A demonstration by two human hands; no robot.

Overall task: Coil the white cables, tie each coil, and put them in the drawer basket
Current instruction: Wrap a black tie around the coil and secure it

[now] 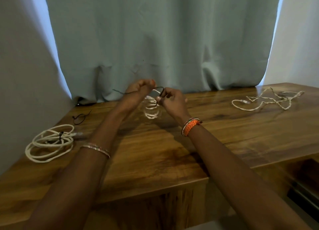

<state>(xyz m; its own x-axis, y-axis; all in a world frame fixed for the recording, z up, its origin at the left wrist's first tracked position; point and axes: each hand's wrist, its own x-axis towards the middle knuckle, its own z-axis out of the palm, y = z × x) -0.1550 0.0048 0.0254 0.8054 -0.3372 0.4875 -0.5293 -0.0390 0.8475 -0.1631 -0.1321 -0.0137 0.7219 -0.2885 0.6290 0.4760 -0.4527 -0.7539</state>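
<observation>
Head view, frame centre: left hand [138,90] and right hand [170,98] both pinching black tie [159,88] over small coil [151,109], held above table [155,152]. Lower left: tied coil [50,143]. Upper right: loose cable [265,99].

A pale teal curtain [155,40] fills the upper middle of the frame, hanging in soft folds with its hem bunched against the back edge of the worktop [224,131], and bright light glows along both of its side edges. Plain grey wall [19,66] takes the upper left and pale wall [300,40] the upper right. The worktop is glossy brown wood with strong grain running across the lower half, its front edge dropping to a wooden panel [155,210] at bottom centre.
</observation>
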